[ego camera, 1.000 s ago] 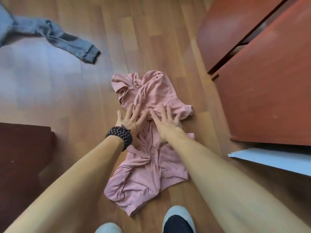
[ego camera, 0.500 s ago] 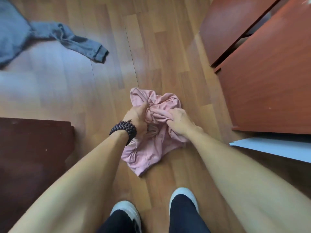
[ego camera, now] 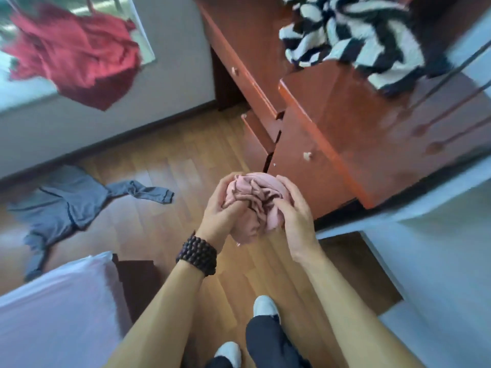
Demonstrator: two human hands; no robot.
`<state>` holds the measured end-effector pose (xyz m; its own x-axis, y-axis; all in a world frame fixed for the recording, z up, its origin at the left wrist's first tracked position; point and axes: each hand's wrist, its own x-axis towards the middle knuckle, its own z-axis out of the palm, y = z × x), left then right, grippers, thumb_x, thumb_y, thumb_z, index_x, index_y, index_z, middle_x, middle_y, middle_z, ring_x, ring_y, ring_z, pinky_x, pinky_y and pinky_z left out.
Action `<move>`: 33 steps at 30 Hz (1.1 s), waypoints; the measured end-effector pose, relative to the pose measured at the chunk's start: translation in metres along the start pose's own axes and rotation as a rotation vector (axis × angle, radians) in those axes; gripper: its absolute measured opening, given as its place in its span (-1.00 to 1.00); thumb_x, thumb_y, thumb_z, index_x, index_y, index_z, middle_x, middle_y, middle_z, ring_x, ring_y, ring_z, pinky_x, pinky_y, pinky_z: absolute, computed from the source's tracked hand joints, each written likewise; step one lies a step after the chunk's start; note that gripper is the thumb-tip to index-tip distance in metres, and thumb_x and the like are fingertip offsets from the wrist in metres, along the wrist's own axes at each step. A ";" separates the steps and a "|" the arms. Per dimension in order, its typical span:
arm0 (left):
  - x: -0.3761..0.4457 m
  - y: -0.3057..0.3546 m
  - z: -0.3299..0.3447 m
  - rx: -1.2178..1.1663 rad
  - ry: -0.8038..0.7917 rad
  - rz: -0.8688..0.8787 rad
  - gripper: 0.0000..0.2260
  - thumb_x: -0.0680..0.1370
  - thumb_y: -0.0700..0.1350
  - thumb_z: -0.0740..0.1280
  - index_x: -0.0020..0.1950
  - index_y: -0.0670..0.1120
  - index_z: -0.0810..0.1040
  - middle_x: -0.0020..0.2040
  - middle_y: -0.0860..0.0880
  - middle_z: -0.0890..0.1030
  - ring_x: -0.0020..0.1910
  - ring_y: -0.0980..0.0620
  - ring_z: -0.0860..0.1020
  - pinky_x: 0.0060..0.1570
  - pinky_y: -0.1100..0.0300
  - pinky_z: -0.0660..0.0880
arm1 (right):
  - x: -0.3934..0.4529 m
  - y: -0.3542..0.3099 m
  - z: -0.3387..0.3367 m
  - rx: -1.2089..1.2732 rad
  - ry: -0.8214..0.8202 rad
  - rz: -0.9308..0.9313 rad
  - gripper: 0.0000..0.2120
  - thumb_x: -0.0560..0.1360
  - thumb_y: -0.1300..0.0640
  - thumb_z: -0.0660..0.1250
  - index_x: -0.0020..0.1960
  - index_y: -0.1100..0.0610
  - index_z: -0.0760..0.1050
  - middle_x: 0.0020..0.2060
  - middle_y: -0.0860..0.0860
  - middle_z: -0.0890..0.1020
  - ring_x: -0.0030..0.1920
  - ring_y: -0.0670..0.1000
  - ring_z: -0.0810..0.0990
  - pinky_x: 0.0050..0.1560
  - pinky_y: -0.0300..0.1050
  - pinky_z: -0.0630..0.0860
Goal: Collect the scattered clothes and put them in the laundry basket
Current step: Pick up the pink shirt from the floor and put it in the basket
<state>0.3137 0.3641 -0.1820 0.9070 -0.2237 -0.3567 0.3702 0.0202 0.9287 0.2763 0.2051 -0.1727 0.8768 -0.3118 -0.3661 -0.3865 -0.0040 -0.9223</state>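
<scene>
A bunched pink garment [ego camera: 255,203] is held above the floor [ego camera: 164,229] in both hands.

A red garment [ego camera: 77,54] is cut off at the upper left; a grey garment [ego camera: 71,205] lies partly hidden behind the bed [ego camera: 53,309]. The left hand [ego camera: 220,213] and right hand [ego camera: 295,219] have fingers curled round the pink bundle. A blurred striped garment [ego camera: 353,38] lies on the dresser [ego camera: 345,128].
</scene>
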 end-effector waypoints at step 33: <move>-0.530 0.029 0.455 0.370 -1.104 -0.086 -0.71 0.51 0.02 0.41 0.22 0.03 0.57 0.15 -0.10 0.67 0.16 -0.12 0.65 0.15 -0.06 0.62 | -0.630 0.010 -0.394 0.433 1.193 0.063 -0.76 0.69 0.13 0.25 0.26 -0.12 0.56 0.16 -0.26 0.64 0.26 -0.24 0.58 0.25 -0.30 0.53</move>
<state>-0.2477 0.0404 0.0796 0.1469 -0.9403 -0.3071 0.1760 -0.2806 0.9435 -0.3925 0.0276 0.0974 -0.0278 -0.9597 -0.2795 -0.0954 0.2809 -0.9550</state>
